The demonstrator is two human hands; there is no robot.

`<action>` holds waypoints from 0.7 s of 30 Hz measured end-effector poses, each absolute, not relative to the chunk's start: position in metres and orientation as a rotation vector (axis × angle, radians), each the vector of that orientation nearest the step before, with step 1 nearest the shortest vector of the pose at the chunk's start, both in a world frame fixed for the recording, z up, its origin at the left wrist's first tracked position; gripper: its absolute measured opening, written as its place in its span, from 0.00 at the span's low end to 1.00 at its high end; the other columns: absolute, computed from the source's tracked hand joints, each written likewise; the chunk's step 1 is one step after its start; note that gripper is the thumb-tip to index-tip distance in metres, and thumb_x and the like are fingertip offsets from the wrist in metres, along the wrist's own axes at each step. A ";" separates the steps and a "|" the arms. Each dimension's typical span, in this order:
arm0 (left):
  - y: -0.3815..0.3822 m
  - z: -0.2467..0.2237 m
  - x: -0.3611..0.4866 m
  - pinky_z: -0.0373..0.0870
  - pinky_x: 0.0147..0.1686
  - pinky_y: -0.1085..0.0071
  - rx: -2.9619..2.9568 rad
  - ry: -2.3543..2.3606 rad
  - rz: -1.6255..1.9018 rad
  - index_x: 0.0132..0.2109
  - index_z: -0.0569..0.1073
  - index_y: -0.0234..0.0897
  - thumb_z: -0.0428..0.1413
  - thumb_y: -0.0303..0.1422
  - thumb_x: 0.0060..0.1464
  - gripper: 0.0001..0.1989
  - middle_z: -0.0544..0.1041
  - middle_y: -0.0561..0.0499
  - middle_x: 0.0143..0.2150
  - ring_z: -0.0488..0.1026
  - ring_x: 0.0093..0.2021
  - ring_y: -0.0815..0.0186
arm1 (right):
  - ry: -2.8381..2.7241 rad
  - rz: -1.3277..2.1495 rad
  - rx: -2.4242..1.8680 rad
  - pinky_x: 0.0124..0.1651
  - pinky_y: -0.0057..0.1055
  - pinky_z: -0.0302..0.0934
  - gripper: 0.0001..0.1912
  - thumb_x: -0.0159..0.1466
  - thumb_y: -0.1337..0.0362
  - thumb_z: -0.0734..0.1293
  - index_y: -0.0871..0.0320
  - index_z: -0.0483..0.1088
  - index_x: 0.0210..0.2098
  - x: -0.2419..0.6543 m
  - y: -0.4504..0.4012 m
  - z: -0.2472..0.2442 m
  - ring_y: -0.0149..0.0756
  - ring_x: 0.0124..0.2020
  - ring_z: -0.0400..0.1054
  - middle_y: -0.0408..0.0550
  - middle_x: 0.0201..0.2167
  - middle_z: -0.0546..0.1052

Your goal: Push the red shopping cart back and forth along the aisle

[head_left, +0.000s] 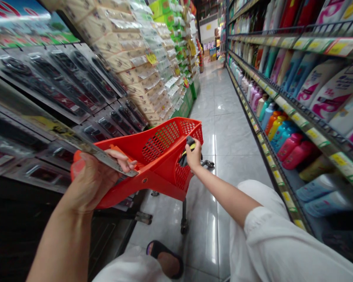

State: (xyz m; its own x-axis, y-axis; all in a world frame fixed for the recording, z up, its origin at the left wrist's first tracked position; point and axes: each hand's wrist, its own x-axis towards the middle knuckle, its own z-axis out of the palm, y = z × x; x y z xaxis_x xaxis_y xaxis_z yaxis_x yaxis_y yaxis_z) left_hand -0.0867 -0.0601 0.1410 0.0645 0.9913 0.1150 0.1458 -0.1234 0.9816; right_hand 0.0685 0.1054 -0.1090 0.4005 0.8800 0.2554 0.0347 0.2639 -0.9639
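My left hand (98, 174) is palm up, its thumb and fingers curled around a long flat metal strip (106, 157) with a yellow mark. The strip runs blurred towards the upper left, and its exact kind is unclear. Just beneath this hand is a red plastic shopping cart (161, 178) with mesh walls. My right hand (195, 154) grips a small black-and-yellow object (183, 157) beside the cart's right wall. Fingers cover part of that object, so I cannot tell its kind.
Blister-packed tools (64, 78) hang on the left, with stacked tissue packs (135, 66) beyond. Shelves of bottles (294, 147) line the right. A grey tiled aisle (223, 102) runs ahead. A sandalled foot (166, 260) stands below the cart.
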 end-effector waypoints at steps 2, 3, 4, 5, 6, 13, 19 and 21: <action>-0.061 0.141 -0.085 0.77 0.38 0.67 1.442 1.236 1.180 0.31 0.78 0.32 0.55 0.63 0.42 0.34 0.76 0.47 0.25 0.76 0.31 0.62 | -1.096 0.658 -1.130 0.56 0.37 0.58 0.24 0.59 0.62 0.62 0.55 0.61 0.55 0.082 0.130 -0.098 0.39 0.54 0.62 0.52 0.52 0.65; -0.062 0.141 -0.084 0.77 0.39 0.67 1.446 1.243 1.183 0.31 0.78 0.32 0.54 0.63 0.42 0.34 0.76 0.47 0.25 0.76 0.31 0.63 | -1.138 0.641 -1.128 0.56 0.37 0.58 0.24 0.58 0.63 0.62 0.55 0.62 0.55 0.087 0.137 -0.098 0.40 0.54 0.62 0.52 0.53 0.65; -0.062 0.140 -0.083 0.76 0.40 0.67 1.448 1.247 1.183 0.31 0.78 0.33 0.54 0.63 0.43 0.34 0.76 0.48 0.25 0.76 0.31 0.63 | -1.162 0.638 -1.138 0.55 0.37 0.58 0.24 0.58 0.64 0.62 0.55 0.62 0.55 0.090 0.142 -0.101 0.40 0.53 0.62 0.52 0.52 0.65; -0.062 0.140 -0.083 0.76 0.40 0.67 1.447 1.247 1.183 0.31 0.78 0.33 0.54 0.63 0.43 0.33 0.76 0.48 0.25 0.76 0.31 0.63 | -1.162 0.643 -1.157 0.55 0.37 0.58 0.24 0.57 0.65 0.62 0.55 0.63 0.54 0.091 0.145 -0.106 0.40 0.52 0.62 0.52 0.52 0.65; -0.062 0.139 -0.082 0.76 0.40 0.67 1.444 1.246 1.184 0.31 0.78 0.33 0.54 0.63 0.44 0.33 0.76 0.48 0.25 0.75 0.31 0.63 | -1.138 0.654 -1.185 0.54 0.37 0.58 0.23 0.56 0.66 0.62 0.56 0.63 0.53 0.092 0.146 -0.115 0.40 0.51 0.63 0.52 0.51 0.66; -0.058 0.137 -0.080 0.76 0.37 0.67 1.429 1.233 1.186 0.31 0.78 0.33 0.54 0.63 0.43 0.34 0.75 0.48 0.24 0.76 0.31 0.63 | -0.840 0.966 -1.386 0.49 0.34 0.61 0.21 0.53 0.65 0.61 0.56 0.64 0.47 0.086 0.144 -0.180 0.36 0.41 0.66 0.46 0.41 0.73; -0.058 0.140 -0.075 0.76 0.37 0.67 1.430 1.214 1.190 0.30 0.77 0.33 0.55 0.63 0.41 0.33 0.75 0.49 0.23 0.75 0.28 0.65 | -0.822 1.228 -1.455 0.39 0.31 0.64 0.16 0.48 0.67 0.61 0.56 0.65 0.38 0.055 0.057 -0.222 0.34 0.32 0.69 0.41 0.29 0.73; -0.058 0.140 -0.075 0.76 0.38 0.66 1.424 1.222 1.189 0.30 0.77 0.32 0.56 0.63 0.40 0.33 0.76 0.48 0.24 0.75 0.29 0.64 | -0.847 1.305 -1.479 0.34 0.31 0.64 0.13 0.46 0.68 0.62 0.55 0.65 0.33 0.044 0.018 -0.235 0.34 0.26 0.67 0.37 0.23 0.70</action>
State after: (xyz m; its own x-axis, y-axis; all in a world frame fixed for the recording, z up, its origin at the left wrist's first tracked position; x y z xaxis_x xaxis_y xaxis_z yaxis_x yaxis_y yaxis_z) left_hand -0.0748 -0.0581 0.1402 0.0537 0.9921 0.1132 0.1403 -0.1197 0.9828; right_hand 0.0441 0.0180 -0.2349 0.1888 0.9296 -0.3165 -0.0901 -0.3045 -0.9482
